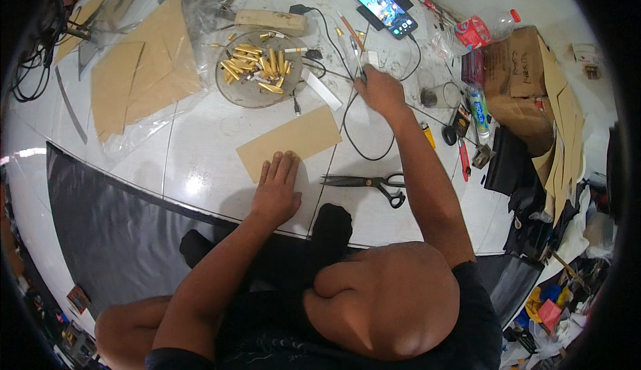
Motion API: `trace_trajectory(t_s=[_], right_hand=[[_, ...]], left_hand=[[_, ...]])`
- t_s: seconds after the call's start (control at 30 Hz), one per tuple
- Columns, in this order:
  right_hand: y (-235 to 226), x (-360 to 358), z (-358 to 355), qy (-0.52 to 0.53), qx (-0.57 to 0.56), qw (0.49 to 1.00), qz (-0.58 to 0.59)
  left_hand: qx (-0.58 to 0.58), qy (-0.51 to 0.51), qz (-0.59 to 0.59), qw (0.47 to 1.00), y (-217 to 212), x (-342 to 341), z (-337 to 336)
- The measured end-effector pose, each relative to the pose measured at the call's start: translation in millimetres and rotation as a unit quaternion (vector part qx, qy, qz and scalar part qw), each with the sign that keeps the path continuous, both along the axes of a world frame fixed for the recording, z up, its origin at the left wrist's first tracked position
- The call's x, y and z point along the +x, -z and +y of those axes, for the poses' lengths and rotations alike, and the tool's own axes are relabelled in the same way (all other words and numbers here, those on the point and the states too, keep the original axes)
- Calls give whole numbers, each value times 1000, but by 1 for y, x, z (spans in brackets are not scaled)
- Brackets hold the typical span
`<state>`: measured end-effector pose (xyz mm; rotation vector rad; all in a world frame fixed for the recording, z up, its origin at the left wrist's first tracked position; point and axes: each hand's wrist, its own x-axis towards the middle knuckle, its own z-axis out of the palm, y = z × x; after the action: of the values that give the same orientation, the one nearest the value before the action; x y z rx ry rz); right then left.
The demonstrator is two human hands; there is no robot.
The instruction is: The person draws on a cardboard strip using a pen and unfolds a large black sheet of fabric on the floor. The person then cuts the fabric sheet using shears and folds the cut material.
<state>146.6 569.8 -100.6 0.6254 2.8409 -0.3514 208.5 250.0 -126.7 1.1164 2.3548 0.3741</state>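
My left hand (277,186) lies flat with fingers stretched on the near edge of a tan rectangular piece of cardboard (300,136), which rests at a slant on white tiles. Farther off to the right, my right hand (380,93) reaches out with its fingers curled together. A slim greyish thing shows at those fingertips, too small to make out. Just beyond it are a brown pencil-like stick (349,30) and a small white piece (372,58). Black-handled scissors (380,183) lie between my forearms. White strip (322,88) lies past the cardboard.
A round glass dish (227,96) holds several gold-tipped cigarette butts. A lit phone (387,10) stands behind, its black cable (370,158) looping near my right hand. Larger cardboard sheets (147,76) lie at left. A bottle (491,28), carton (511,66) and yellow lighter (428,135) are at right.
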Motion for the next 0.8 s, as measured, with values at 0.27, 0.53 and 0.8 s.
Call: trace_trajectory(t_s=[0.27, 0.53, 0.8], right_hand=[[13, -41, 15, -41, 55, 998, 4], [-7, 52, -7, 83, -102, 986, 99], [5, 208, -67, 44, -60, 993, 96]], left_hand=[[32, -1, 4, 999, -3, 1, -1], [34, -13, 0, 999, -3, -1, -4], [42, -20, 20, 999, 5, 1, -7]])
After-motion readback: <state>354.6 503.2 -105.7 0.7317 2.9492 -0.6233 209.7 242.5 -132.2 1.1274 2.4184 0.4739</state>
